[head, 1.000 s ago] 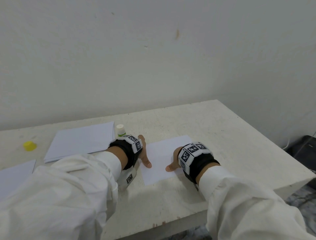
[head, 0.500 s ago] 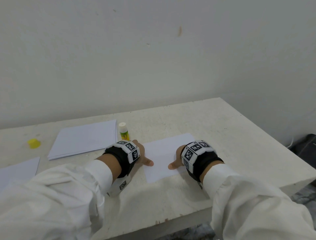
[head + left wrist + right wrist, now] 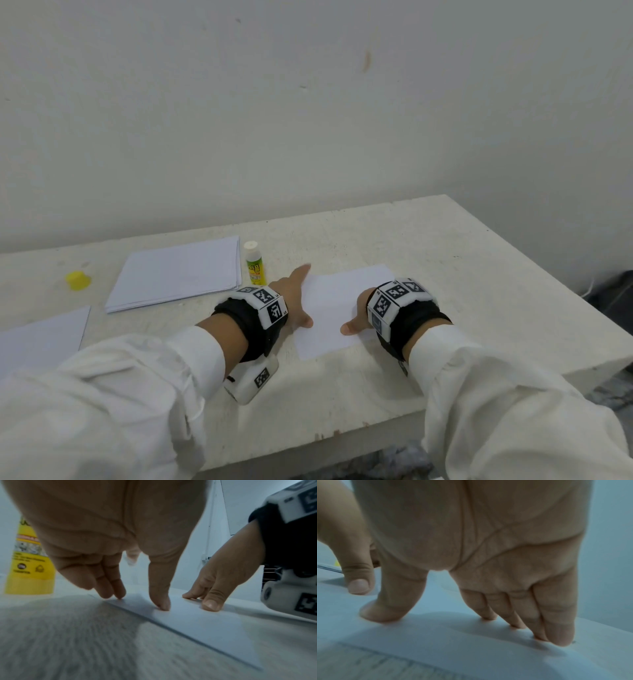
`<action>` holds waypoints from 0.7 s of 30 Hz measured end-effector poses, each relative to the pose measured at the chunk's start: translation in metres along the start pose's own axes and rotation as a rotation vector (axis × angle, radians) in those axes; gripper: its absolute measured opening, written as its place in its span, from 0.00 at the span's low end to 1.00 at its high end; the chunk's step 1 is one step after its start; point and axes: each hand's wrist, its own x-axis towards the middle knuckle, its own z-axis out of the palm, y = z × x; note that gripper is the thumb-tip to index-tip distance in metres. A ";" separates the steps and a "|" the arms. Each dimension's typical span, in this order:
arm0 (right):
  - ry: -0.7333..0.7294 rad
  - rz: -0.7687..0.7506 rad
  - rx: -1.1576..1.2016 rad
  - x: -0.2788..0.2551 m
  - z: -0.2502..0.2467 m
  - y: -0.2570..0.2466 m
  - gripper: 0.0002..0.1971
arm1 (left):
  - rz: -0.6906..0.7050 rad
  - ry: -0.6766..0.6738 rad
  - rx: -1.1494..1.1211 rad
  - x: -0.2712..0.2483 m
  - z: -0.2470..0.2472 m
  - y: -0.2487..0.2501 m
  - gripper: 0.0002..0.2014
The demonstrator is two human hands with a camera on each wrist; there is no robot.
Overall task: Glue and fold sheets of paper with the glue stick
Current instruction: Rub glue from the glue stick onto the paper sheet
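White table, upright glue stick

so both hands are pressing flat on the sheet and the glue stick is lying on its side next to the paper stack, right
Not quite. The glue stick stands upright, uncapped, beside the paper stack, as the head view shows. The rest holds: the left hand and the right hand both press the sheet with straight fingers, as the wrist views confirm.

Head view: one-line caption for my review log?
Both hands, left hand and right hand, press a paper sheet flat; glue stick stands uncapped nearby.
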 end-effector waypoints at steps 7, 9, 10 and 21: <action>-0.019 0.014 0.084 -0.005 -0.007 0.005 0.38 | 0.039 -0.155 -0.260 -0.025 0.004 0.002 0.32; -0.022 0.016 0.190 -0.011 -0.013 0.009 0.38 | -0.048 -0.205 -0.491 -0.024 0.006 -0.001 0.26; -0.008 0.020 0.225 -0.015 -0.015 0.012 0.39 | -0.095 -0.202 -0.617 -0.023 0.007 -0.002 0.25; 0.102 -0.471 0.447 -0.104 -0.009 0.001 0.18 | -0.175 -0.268 -1.154 -0.022 0.002 -0.011 0.11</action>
